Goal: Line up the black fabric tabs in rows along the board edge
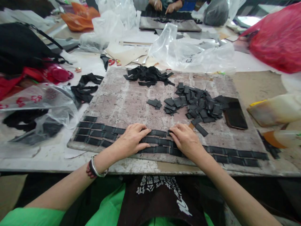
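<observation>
Several rows of small black rectangular pieces (pixel 160 149) run along the near edge of a worn, fabric-covered board (pixel 117 97). My left hand (pixel 132 138) rests over the rows, its thumb and fingers apart and its fingertips touching a piece in the top row. At the right end of that row, my right hand (pixel 184 138) pinches a small black piece (pixel 169 133) between thumb and fingers, with most of it hidden. Beyond my hands lie a heap of loose black rectangles (pixel 197 102) and a pile of black fabric strips (pixel 148 74).
A phone (pixel 235 114) lies right of the heap. Two bottles or containers, one a cloudy plastic container (pixel 277 110), stand beyond the board's right edge. Clear plastic bags (pixel 185 53) and a red bag (pixel 277 39) surround it. Across the table, another person's hands (pixel 166 7) work.
</observation>
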Demonstrator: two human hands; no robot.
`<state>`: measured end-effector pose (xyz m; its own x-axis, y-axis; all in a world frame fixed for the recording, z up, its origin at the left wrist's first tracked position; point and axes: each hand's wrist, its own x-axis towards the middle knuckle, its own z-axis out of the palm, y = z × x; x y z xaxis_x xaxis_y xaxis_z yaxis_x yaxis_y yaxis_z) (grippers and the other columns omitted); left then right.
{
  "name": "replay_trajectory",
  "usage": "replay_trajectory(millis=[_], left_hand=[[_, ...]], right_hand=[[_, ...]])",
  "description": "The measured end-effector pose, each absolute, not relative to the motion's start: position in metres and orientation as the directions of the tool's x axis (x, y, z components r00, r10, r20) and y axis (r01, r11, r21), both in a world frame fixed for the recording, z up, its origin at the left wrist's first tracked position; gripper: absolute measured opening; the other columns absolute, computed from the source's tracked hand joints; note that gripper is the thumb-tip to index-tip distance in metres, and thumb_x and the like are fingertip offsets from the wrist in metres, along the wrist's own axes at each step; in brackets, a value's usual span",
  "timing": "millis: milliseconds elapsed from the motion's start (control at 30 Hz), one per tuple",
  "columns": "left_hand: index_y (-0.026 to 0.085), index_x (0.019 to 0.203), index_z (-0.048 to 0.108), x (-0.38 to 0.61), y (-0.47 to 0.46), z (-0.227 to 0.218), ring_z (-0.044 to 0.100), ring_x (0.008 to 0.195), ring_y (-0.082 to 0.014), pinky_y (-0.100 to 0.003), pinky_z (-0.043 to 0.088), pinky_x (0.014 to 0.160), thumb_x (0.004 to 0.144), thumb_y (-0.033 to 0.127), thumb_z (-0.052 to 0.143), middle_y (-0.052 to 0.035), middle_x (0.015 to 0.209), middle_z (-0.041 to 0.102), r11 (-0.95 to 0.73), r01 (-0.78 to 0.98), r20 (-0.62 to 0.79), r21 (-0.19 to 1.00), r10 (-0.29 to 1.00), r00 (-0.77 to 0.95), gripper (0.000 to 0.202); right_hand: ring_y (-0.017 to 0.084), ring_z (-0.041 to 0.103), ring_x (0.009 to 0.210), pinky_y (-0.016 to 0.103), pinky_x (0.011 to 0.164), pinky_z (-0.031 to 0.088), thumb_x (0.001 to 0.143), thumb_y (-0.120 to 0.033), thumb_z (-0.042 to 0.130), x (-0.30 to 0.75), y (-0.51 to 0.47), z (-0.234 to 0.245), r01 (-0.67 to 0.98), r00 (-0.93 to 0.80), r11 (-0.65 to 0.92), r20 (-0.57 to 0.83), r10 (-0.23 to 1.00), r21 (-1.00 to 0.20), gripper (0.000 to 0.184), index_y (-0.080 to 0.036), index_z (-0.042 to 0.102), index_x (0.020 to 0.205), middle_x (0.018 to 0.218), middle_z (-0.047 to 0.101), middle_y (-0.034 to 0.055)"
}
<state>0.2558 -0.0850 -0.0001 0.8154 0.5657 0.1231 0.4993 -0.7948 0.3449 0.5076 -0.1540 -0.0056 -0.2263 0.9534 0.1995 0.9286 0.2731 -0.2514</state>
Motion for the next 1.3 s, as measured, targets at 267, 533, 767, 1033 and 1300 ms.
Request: replay_trajectory(millis=[267, 533, 767, 1033, 1300], left_hand=[[0.014, 0.113, 0.056, 0.225, -0.086, -0.003, 0.05, 0.108, -0.0274, -0.046, 0.045, 0.093, 0.081, 0.03, 0.064, -0.0146, 0.113, 0.055, -0.742, 0.555, 0.14, 0.376, 0.638, 0.757, 0.037], [0.018, 0.103, 0.061, 0.224, -0.088, -0.009, 0.05, 0.109, -0.0246, -0.044, 0.042, 0.095, 0.084, 0.023, 0.059, -0.0113, 0.112, 0.056, -0.759, 0.516, 0.172, 0.398, 0.614, 0.771, 0.02], [0.018, 0.106, 0.061, 0.225, -0.085, -0.008, 0.049, 0.11, -0.0252, -0.044, 0.041, 0.095, 0.085, 0.025, 0.058, -0.0121, 0.113, 0.055, -0.788, 0.486, 0.199, 0.377, 0.582, 0.788, 0.023], [0.016, 0.113, 0.056, 0.253, -0.08, -0.002, 0.051, 0.108, -0.0264, -0.045, 0.045, 0.092, 0.085, 0.028, 0.058, -0.0134, 0.111, 0.056, -0.789, 0.5, 0.212, 0.357, 0.59, 0.779, 0.03], [0.013, 0.108, 0.059, 0.267, -0.074, -0.008, 0.052, 0.101, -0.0262, -0.044, 0.046, 0.089, 0.085, 0.025, 0.058, -0.0125, 0.106, 0.058, -0.79, 0.518, 0.18, 0.327, 0.59, 0.787, 0.026]], right_hand=[[0.025, 0.054, 0.094, 0.038, 0.08, 0.047, 0.092, -0.02, 0.046, 0.507, -0.158, -0.009, 0.916, -0.231, 0.294, 0.241, 0.943, -0.272, 0.017, -0.016, 0.06, 0.099, 0.097, 0.06, 0.0123], [0.024, 0.055, 0.093, 0.037, 0.079, 0.048, 0.092, -0.018, 0.045, 0.504, -0.158, -0.009, 0.917, -0.251, 0.311, 0.243, 0.937, -0.25, 0.017, -0.018, 0.061, 0.099, 0.096, 0.06, 0.0111], [0.024, 0.055, 0.092, 0.036, 0.078, 0.047, 0.091, -0.017, 0.045, 0.498, -0.158, -0.006, 0.924, -0.238, 0.297, 0.246, 0.94, -0.239, 0.017, -0.017, 0.062, 0.098, 0.097, 0.06, 0.0112], [0.022, 0.052, 0.088, 0.035, 0.077, 0.045, 0.092, -0.019, 0.046, 0.479, -0.148, -0.005, 0.908, -0.295, 0.337, 0.192, 0.936, -0.249, 0.017, -0.017, 0.062, 0.096, 0.094, 0.06, 0.0097], [0.023, 0.053, 0.089, 0.035, 0.079, 0.046, 0.091, -0.019, 0.049, 0.486, -0.151, 0.0, 0.914, -0.285, 0.321, 0.173, 0.943, -0.247, 0.016, -0.016, 0.063, 0.098, 0.095, 0.061, 0.0094]])
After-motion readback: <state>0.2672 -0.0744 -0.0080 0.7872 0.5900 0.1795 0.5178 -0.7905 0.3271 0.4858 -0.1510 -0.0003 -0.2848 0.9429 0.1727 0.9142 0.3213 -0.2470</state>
